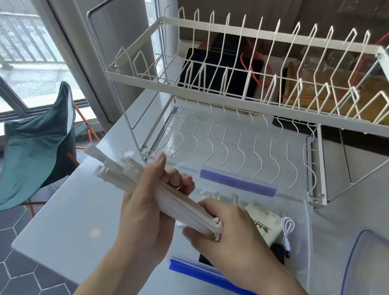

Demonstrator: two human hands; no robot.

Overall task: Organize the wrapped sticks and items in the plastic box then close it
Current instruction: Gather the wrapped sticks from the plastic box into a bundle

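Observation:
A bundle of white paper-wrapped sticks [118,173] is held level above the left part of a clear plastic box [308,235] with blue clasps. My left hand [151,207] grips the bundle around its middle. My right hand [227,233] presses against the bundle's near end, fingers under and beside it. Inside the box lie a cream-coloured carton [263,222], a coiled white cable [287,228] and a black item [278,253], partly hidden by my right hand. More wrapped sticks [216,194] show at the box's far side.
The box's clear lid [377,281] with a blue rim lies on the white table to the right. A white two-tier wire dish rack [248,99] stands just behind the box. A teal folding chair [40,146] stands left of the table, near a window.

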